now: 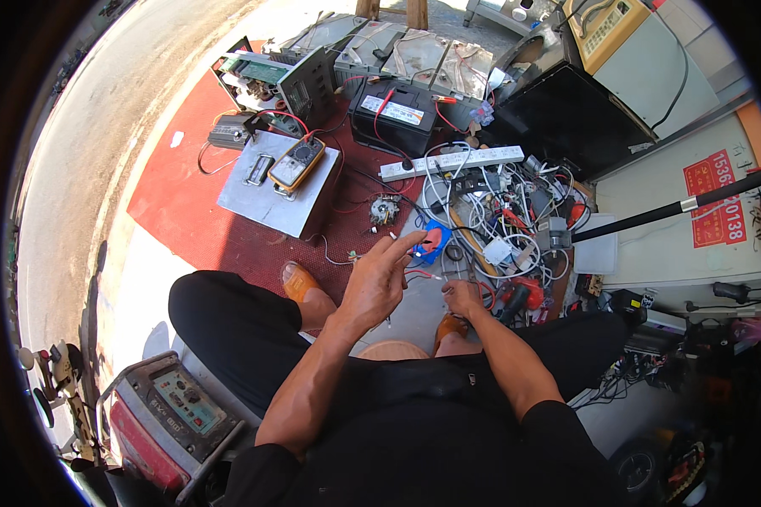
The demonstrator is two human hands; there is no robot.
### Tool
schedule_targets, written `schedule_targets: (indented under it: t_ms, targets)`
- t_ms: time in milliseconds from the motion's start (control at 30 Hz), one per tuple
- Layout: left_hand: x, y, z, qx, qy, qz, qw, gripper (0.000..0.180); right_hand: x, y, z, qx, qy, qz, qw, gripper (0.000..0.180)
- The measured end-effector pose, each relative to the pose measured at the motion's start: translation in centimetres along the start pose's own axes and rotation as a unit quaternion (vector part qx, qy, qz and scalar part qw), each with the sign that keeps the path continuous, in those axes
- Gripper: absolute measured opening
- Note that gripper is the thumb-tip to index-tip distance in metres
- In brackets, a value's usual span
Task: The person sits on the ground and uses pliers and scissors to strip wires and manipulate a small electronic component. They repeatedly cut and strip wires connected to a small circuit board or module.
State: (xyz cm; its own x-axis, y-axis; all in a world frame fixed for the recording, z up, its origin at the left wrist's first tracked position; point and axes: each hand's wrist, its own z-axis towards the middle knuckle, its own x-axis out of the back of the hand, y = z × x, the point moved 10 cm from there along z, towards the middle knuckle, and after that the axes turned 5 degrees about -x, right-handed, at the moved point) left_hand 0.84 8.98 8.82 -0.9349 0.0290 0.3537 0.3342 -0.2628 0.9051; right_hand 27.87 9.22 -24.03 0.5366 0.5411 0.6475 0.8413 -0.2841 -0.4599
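Note:
My left hand (375,283) is raised in front of me, index finger reaching right and the other fingers bent. A small white tip shows beside its fingers; what it belongs to is unclear. Just beyond the fingertips lies a blue object with a red middle (432,242). Lower and to the right, my right hand (462,297) has its fingers curled down close to the floor, above my right sandal (450,328). Thin wires (421,274) run beside it, and whatever it grips is hidden. A small round metal part with wires (385,209) sits on the red mat (177,190).
A yellow multimeter (298,164) rests on a metal box (304,207). Behind stand a black battery (393,118) and an opened device (304,89). A white power strip (452,163) borders tangled cables (516,207). A black pole (693,203) crosses from the right; a red machine (148,435) stands left.

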Motion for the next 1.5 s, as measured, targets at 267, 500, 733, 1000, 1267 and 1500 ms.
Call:
schedule_targets:
  t_ms: [267,500,733,1000,1267,1500]
  targets:
    - [0.6,-1.6,0.4,0.037,0.028,-0.053,0.998,0.024,4.8,7.1,1.3,-0.215,0.146,-0.125,0.958,0.028]
    - [1.5,-3.6,0.8,0.132,0.045,-0.072,0.988,0.016,7.9,16.7,-1.9,-0.444,0.185,0.009,0.877,0.040]
    - [2.4,-4.0,1.6,0.130,0.099,-0.137,0.977,0.011,5.0,16.3,-0.2,-0.381,0.199,-0.101,0.897,0.056]
    - [3.1,-3.3,2.1,0.119,0.102,-0.109,0.982,0.012,5.3,15.7,-0.3,-0.421,0.303,0.187,0.834,0.051]
    - [1.0,-5.5,1.2,0.155,0.077,-0.228,0.958,0.014,-4.2,21.6,5.6,-0.339,0.073,0.575,0.741,0.021]
    - [0.7,-5.6,1.2,0.197,0.090,-0.253,0.943,0.017,-4.5,20.7,3.4,-0.478,0.055,0.538,0.692,0.031]
